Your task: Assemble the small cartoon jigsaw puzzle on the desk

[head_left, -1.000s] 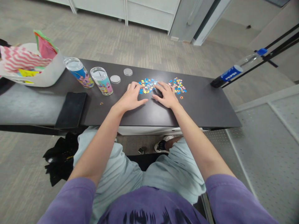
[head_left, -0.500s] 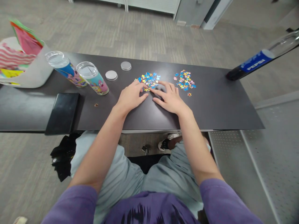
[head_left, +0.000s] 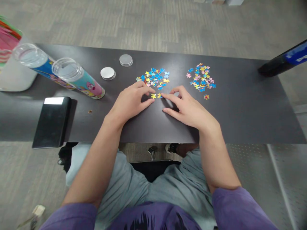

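Note:
Two small yellow puzzle pieces lie side by side on the dark table, a narrow gap between them. My left hand has its thumb and index fingertip at the lower and upper edges of the left yellow puzzle piece, pinching it. With its index fingertip, my right hand touches the right puzzle piece, which shows some blue; the thumb is spread away below. Just beyond my fingers is a loose pile of puzzle pieces, mostly blue and yellow. A second pile lies farther right, with one separate piece below it.
Two clear-topped printed tubes stand at the left, near a white bin. Round lids lie behind. A black tablet-like device overhangs the table's front edge. A dark bottle stands far right.
Both hands have shifted nearer the table's front edge relative to the pile. The two yellow pieces now lie apart from the pile, between my fingertips. The view has tilted down and closer.

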The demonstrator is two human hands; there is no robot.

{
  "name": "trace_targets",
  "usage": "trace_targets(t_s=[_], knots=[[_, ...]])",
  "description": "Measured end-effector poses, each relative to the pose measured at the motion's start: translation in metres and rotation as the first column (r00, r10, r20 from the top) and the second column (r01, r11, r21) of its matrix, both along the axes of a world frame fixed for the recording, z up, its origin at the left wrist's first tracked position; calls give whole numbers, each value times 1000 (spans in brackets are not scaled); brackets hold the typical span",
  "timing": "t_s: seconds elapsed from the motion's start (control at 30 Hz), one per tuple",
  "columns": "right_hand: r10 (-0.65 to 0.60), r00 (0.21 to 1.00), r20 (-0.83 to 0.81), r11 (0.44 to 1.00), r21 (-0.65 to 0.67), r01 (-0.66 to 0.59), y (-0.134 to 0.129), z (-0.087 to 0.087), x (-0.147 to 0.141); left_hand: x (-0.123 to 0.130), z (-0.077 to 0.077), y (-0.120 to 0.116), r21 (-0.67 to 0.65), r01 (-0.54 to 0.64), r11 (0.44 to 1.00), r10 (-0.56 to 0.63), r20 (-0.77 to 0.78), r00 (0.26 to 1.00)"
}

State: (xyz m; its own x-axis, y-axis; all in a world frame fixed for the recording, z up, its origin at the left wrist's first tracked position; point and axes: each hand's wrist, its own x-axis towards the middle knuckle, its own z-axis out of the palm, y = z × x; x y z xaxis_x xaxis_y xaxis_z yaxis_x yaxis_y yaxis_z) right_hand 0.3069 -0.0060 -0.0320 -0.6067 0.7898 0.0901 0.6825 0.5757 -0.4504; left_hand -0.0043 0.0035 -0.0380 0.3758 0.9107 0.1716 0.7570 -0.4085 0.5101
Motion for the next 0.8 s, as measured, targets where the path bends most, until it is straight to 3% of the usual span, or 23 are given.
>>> trace_targets(t_s=[0.2, 0.4, 0.6, 0.8], knots=[[-17, 997, -75, 999, -44, 14, 6, 5, -3, 8, 6, 2, -55, -65, 996, 64, -21, 998], [-74, 993, -90, 997, -42, 70, 7, 1, -17, 13, 6, 3, -48, -28, 998, 29, 8, 1000], [-100, 990, -95, 995, -29, 98, 5, 4, -23, 10, 5, 2, 10, -74, 997, 74, 54, 996], [-91, 986, -136, 996, -37, 87, 7, 3, -20, 6, 8, -1, -26, -30, 999, 33, 97, 995]])
